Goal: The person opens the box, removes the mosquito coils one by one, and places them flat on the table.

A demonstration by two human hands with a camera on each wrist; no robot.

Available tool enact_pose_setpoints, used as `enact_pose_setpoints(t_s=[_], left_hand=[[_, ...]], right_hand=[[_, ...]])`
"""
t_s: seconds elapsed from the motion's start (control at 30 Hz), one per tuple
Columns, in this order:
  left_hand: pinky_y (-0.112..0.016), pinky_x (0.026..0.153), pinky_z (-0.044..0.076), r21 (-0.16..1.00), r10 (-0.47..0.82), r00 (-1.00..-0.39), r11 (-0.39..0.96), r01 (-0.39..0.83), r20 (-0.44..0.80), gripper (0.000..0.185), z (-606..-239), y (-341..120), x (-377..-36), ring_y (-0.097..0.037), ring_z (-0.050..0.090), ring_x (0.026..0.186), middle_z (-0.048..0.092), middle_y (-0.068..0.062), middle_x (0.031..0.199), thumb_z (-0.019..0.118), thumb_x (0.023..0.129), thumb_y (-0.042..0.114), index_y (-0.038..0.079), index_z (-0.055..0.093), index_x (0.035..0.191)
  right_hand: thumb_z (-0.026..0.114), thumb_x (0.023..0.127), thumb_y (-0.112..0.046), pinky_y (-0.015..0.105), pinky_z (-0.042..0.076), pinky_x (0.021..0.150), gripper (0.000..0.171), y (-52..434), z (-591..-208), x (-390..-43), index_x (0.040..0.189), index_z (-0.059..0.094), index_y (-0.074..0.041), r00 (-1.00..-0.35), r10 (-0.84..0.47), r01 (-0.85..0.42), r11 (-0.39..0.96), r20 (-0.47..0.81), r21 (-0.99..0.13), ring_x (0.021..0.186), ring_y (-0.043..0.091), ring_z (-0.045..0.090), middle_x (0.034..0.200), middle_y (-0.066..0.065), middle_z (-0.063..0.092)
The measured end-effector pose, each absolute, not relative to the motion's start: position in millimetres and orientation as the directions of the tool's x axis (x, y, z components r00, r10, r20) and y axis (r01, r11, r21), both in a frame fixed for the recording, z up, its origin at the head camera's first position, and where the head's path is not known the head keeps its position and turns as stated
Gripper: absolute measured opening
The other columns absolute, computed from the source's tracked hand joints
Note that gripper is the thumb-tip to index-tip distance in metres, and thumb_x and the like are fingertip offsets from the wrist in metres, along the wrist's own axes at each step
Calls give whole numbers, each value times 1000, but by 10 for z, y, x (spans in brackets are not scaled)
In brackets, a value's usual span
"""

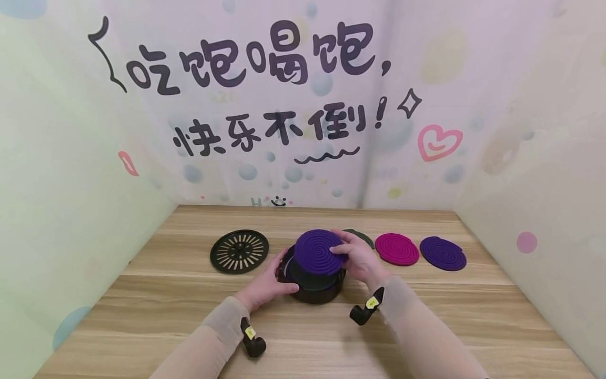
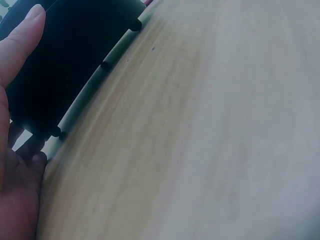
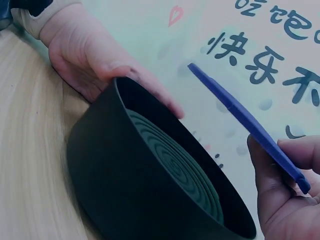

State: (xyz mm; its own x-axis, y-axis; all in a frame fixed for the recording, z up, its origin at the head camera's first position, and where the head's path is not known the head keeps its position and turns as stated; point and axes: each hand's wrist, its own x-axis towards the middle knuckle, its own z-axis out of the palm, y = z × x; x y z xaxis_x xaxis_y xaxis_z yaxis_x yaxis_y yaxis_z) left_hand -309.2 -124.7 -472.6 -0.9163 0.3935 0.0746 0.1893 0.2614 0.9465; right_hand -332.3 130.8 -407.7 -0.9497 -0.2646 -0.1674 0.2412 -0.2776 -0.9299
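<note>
A round black container [image 1: 316,296] with small feet stands on the table. My left hand [image 1: 266,287] grips its left side, thumb at the front and fingers round the back. Between thumb and fingers of my right hand [image 1: 363,258] a purple spiral-ridged coaster [image 1: 317,250] is pinched at its edge. The right wrist view shows this coaster [image 3: 240,117] edge-on, tilted and apart from the container's rim [image 3: 117,100]. Inside the container lies a dark green spiral coaster [image 3: 172,162], below the rim. Whatever lies beneath it is hidden.
On the table's left side lies a black slotted round lid [image 1: 219,258]. To the right are a dark green coaster [image 1: 363,238], partly hidden by my right hand, a magenta coaster [image 1: 396,249] and another purple coaster [image 1: 443,253]. A printed cloth wall [image 1: 407,179] rises behind the table.
</note>
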Motion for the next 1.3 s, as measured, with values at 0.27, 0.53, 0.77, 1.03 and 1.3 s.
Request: enact_pose_setpoints(t_s=[0.27,0.53,0.77,1.03,1.3], left_hand=[[-49,111,26,940,382,-922,287,183,63,105,-4750,-1259,-3094,-34,34,136,27,-22,151,83,75,21,12,16,155],[-49,110,26,922,361,-931,339,186,55,108,-4761,-1262,-3092,-34,34,136,26,-21,151,85,72,32,15,18,154],[-49,111,26,921,358,-933,348,176,43,107,-4762,-1263,-3098,-34,33,136,25,-19,152,85,72,33,18,18,154],[-49,112,24,925,353,-935,343,163,34,107,-4733,-1252,-3075,-33,30,138,22,-18,154,85,72,31,15,18,155],[-50,112,23,927,351,-936,336,164,39,108,-4727,-1251,-3061,-34,29,138,22,-19,154,85,72,30,13,17,155]], right_hand=[[50,89,12,24,53,71,66,1598,-4126,-3317,149,28,-5,-951,-268,239,-332,-152,-912,85,11,65,121,7,55],[47,91,13,24,53,72,68,1894,-4190,-3269,151,22,-3,-957,-258,224,-354,-136,-908,88,9,64,109,-1,62],[49,91,13,23,53,73,64,2130,-4209,-3228,148,30,-7,-967,-213,213,-372,-140,-903,87,8,64,108,-3,62],[52,91,10,22,52,71,56,2370,-4247,-3180,141,39,-12,-972,-178,209,-377,-151,-902,86,7,63,107,-5,63],[51,92,9,21,51,69,42,2551,-4326,-3121,119,53,-24,-971,-172,222,-371,-169,-902,83,5,61,105,-6,61]])
